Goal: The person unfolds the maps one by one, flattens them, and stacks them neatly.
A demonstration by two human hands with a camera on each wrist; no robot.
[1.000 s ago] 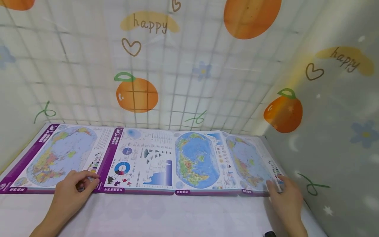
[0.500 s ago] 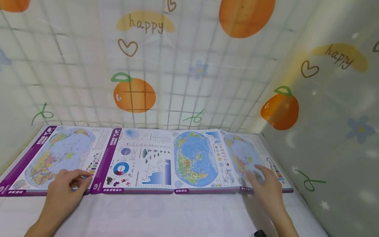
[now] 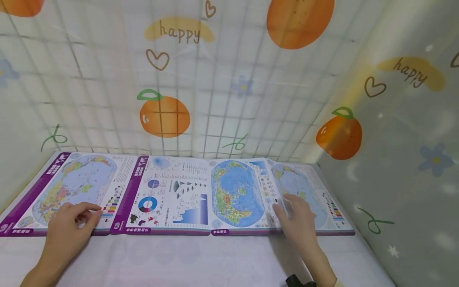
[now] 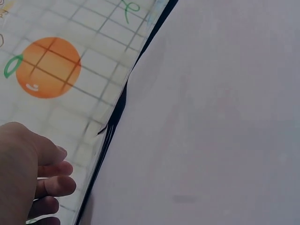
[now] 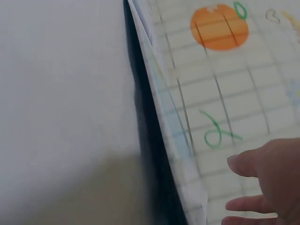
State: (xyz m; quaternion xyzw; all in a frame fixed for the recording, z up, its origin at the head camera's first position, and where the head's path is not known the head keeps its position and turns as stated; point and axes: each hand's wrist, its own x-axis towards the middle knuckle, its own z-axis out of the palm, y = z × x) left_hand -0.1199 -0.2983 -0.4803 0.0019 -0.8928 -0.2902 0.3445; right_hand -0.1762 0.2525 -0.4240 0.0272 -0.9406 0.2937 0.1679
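Observation:
A long folding map [image 3: 186, 175] lies spread out with several panels side by side, showing world maps and charts with purple strips. My left hand [image 3: 68, 225] is over the front of the leftmost panel, its fingers loosely curled and nothing between them. Over the right part, near the fold between the last two panels, my right hand [image 3: 297, 219] has its fingers apart and relaxed. In the left wrist view the left hand [image 4: 23, 173] shows free fingertips beside the map's dark edge [image 4: 117, 110]. The right wrist view shows the right hand [image 5: 276, 178] with thumb and fingers spread.
A white cloth [image 3: 201, 259] covers the table in front of the map. Behind it rises a translucent curtain [image 3: 222, 103] with oranges and hearts over a wire grid; a grey-looking side [image 3: 412, 191] borders the right. Something black [image 3: 299, 281] is at the right wrist.
My right hand has moved left from the map's right end to the fold before the last panel. The left hand has slid a little left, off the second purple strip. The map stays spread.

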